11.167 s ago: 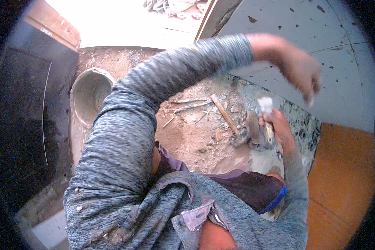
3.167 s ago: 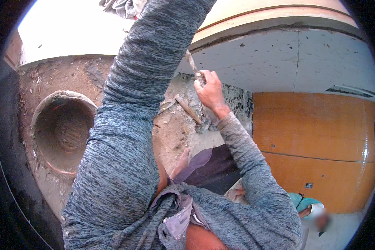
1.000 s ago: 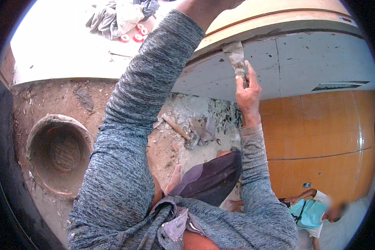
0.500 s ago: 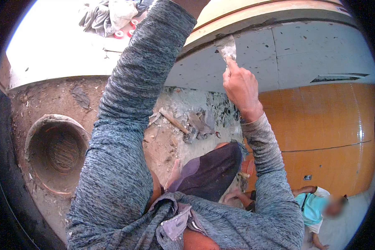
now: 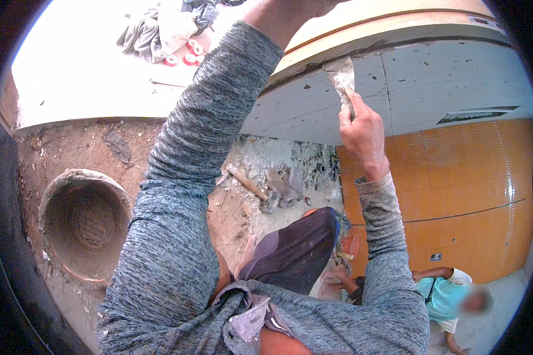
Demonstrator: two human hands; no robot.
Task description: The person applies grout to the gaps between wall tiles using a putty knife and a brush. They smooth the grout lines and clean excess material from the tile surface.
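My right hand (image 5: 361, 133) is closed on a scraper (image 5: 341, 74) with a wide, crusted blade, which rests against the dark joint between a cream-painted frame (image 5: 391, 21) and a grey speckled panel (image 5: 432, 83). My left hand (image 5: 296, 18) reaches up to the top edge of the picture by that frame; its fingers are mostly cut off, so what they touch or hold is hidden.
A mortar-coated bucket (image 5: 86, 225) stands on dirt floor at left; a hammer (image 5: 247, 182) lies among rubble. A white ledge (image 5: 77, 71) holds cloth bags (image 5: 148, 38) and red-and-white rolls (image 5: 189, 58). Orange panelling (image 5: 456, 189) is at right; another person (image 5: 438, 302) in turquoise is below it.
My right hand has risen with the scraper to the joint and, in the last half second, shifted slightly right along it. The other person has come further into view.
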